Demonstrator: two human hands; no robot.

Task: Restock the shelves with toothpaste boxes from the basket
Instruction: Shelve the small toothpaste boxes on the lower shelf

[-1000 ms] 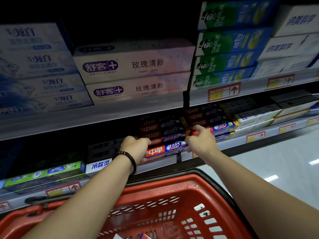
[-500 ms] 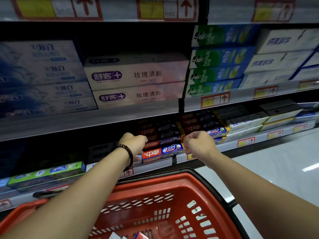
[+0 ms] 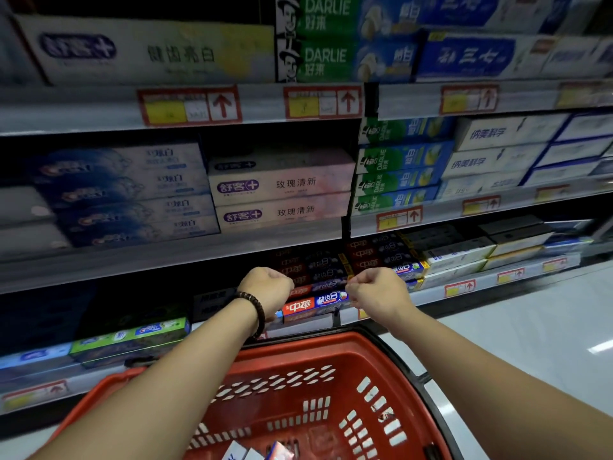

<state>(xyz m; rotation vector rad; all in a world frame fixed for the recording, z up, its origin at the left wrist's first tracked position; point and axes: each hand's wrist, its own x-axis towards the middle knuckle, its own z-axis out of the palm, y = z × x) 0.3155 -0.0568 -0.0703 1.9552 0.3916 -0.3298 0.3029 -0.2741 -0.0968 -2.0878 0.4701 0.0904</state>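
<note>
Red basket (image 3: pixel 331 341) sits bottom centre, mesh walls, mostly bare inside. Three corners of loose boxes (image 3: pixel 280 450) poke up at the frame's bottom edge, too cropped to read. Target item: red-and-blue toothpaste box (image 3: pixel 315 303), lying flat and label-out on top of a like-coloured stack at the front of the lower shelf (image 3: pixel 429 294), just above the basket rim. Left hand (image 3: pixel 268 287) has fingers curled onto the box's left end, right hand (image 3: pixel 378 290) curled onto its right end – both gripping it, one at each end. Bead bracelet (image 3: pixel 253 310) is on the left wrist. The shelving is dim, with grey shelf edges carrying red-framed price tags (image 3: pixel 190 106) with up arrows; pale glossy floor (image 3: pixel 530 327) to the right. Counts on the middle shelf: four blue-white boxes (image 3: pixel 132 200) stacked at left, two pink-white boxes (image 3: pixel 282 197) in the centre, four green Darlie boxes (image 3: pixel 398 171) right of those. One green box (image 3: pixel 132 333) lies at lower left – the rest is too blurred to count.
</note>
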